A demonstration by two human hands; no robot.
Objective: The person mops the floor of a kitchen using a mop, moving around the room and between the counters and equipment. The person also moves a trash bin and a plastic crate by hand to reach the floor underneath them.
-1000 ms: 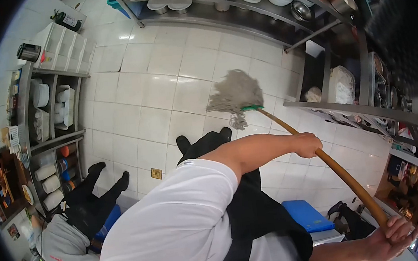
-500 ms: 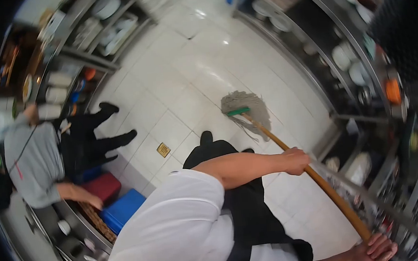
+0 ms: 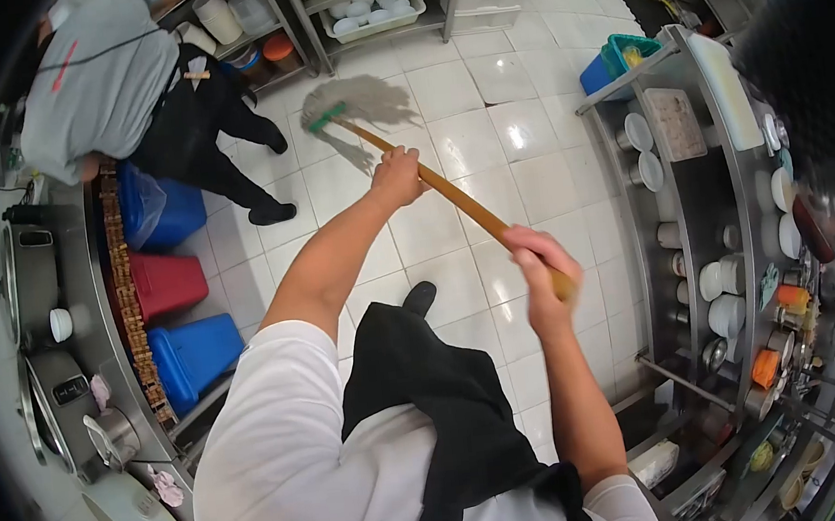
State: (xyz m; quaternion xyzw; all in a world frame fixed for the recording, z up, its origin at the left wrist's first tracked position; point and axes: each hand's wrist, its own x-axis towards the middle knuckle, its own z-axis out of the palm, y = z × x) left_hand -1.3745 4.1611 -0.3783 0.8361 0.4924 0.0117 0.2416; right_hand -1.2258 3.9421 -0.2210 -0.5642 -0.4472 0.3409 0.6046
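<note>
My left hand (image 3: 399,178) is wrapped round the wooden mop handle (image 3: 468,205), partway down toward the mop head. Near the handle's upper end, my right hand (image 3: 544,266) is closed on it, slightly blurred. The grey string mop head (image 3: 372,102), joined to the handle by a green clamp (image 3: 327,116), lies spread on the white tiled floor (image 3: 446,278), close to the feet of a person in a grey shirt.
That person (image 3: 109,79) stands at the upper left. Blue and red bins (image 3: 166,283) sit under the left counter. Metal shelves with bowls (image 3: 677,185) line the right side. More shelving (image 3: 385,30) stands ahead, and a blue-green bin (image 3: 617,62) is at the upper right.
The mop head has swept left across the floor toward the other person's feet. Both my hands moved left and forward with the handle, and my view has turned.
</note>
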